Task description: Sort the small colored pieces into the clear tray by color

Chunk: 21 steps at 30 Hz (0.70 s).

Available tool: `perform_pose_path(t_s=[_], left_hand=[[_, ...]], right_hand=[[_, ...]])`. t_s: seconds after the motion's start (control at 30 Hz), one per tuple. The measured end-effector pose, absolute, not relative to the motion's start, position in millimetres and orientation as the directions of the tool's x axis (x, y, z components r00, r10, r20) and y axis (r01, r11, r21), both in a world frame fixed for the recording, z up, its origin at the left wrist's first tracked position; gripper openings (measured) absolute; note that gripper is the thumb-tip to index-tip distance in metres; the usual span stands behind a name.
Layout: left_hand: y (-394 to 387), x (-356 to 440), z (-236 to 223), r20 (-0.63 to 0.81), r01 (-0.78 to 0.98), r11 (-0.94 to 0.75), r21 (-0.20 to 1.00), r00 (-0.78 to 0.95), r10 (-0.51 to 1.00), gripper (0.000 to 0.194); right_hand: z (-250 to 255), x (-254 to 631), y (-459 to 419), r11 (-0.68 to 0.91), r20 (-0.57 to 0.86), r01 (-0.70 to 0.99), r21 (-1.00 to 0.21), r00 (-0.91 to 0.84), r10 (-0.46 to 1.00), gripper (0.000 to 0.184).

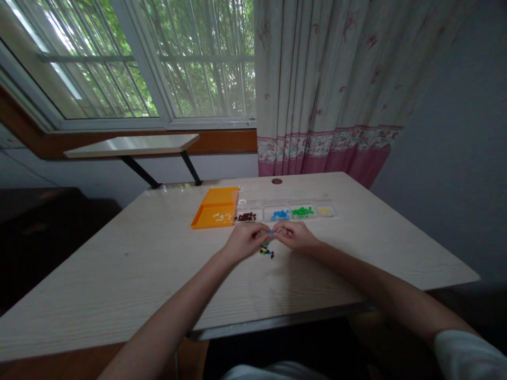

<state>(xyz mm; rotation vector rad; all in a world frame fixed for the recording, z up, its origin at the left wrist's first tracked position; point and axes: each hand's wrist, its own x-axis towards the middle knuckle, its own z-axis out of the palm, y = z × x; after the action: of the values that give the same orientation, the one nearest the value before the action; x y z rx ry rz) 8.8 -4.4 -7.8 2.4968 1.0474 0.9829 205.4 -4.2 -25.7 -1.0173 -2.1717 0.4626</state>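
Observation:
My left hand [247, 239] and my right hand [295, 234] meet above the table, fingertips pinched together around a small blue piece [271, 232]. Both hands are closed on it; its exact kind is too small to make out. Hanging or lying just below the fingers is a short joined cluster of tiny brown, green, yellow and blue pieces [266, 250]; I cannot tell whether it connects to the blue piece. Behind the hands, a clear compartment tray [264, 211] holds dark brown pieces [246, 216], blue pieces [280, 215], green pieces [302, 211] and yellow pieces [325, 210].
An open orange case [216, 198] with several white pieces [222, 216] stands left of the tray. A raised white shelf [134, 144] on black legs is at the table's back left. A round brown-rimmed hole [277, 181] lies near the back edge, before the curtain [317, 105].

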Motion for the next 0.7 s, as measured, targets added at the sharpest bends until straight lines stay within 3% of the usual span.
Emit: perform_pose_path(t_s=[0.17,0.4,0.7], left_hand=[[-1,-1,-3,0.348,0.565,-0.686,0.459,0.596,0.724,0.022],[3,-15,4,0.193,0.491,-0.739,0.462,0.757,0.624,0.022],[3,-13,3,0.034,0.553,-0.717,0.425,0.781,0.623,0.019]], right_hand=[[-23,207,-4,0.639,0.502,0.559,-0.529,-0.401,0.766,0.023],[-14,219,-2,0.662,0.644,0.623,-0.417,-0.311,0.699,0.025],[-12,223,1,0.775,0.871,0.587,-0.235,-0.227,0.436,0.01]])
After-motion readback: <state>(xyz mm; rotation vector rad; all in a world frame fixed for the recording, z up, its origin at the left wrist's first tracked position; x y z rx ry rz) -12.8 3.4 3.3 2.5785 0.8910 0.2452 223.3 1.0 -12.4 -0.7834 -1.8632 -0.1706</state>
